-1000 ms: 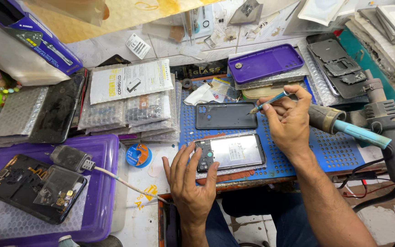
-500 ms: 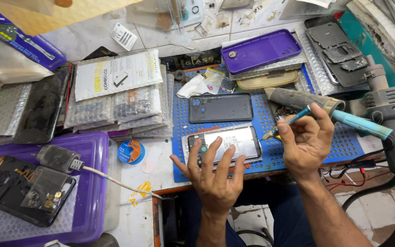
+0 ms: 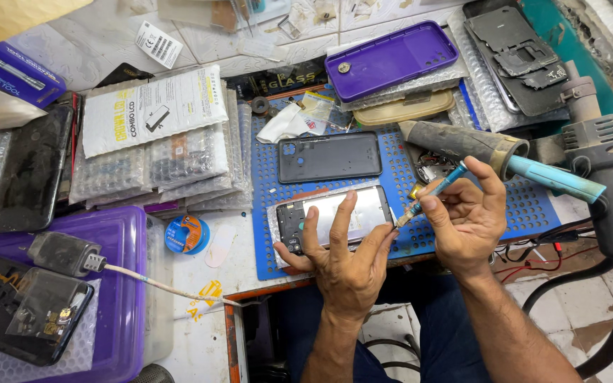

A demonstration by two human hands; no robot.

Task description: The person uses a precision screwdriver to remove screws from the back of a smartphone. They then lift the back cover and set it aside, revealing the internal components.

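Note:
My left hand (image 3: 340, 257) rests with fingers spread on an opened phone frame (image 3: 335, 216) lying on a blue perforated mat (image 3: 399, 177). My right hand (image 3: 467, 216) holds a thin blue screwdriver (image 3: 434, 191), its tip pointing at the phone frame's right edge. A dark phone back cover (image 3: 330, 157) lies on the mat just beyond the frame.
A hot-air gun (image 3: 597, 170) and a teal-handled tool (image 3: 494, 152) lie at right. A purple case (image 3: 390, 58) sits at the back. Bubble-wrapped parts (image 3: 154, 152) are stacked at left. A purple tray (image 3: 118, 284) holds a dismantled phone (image 3: 23, 312). A tape roll (image 3: 186, 235) lies near the mat.
My right hand came down from the back cover to the right edge of the phone frame with the screwdriver. My left hand spread its fingers over the frame.

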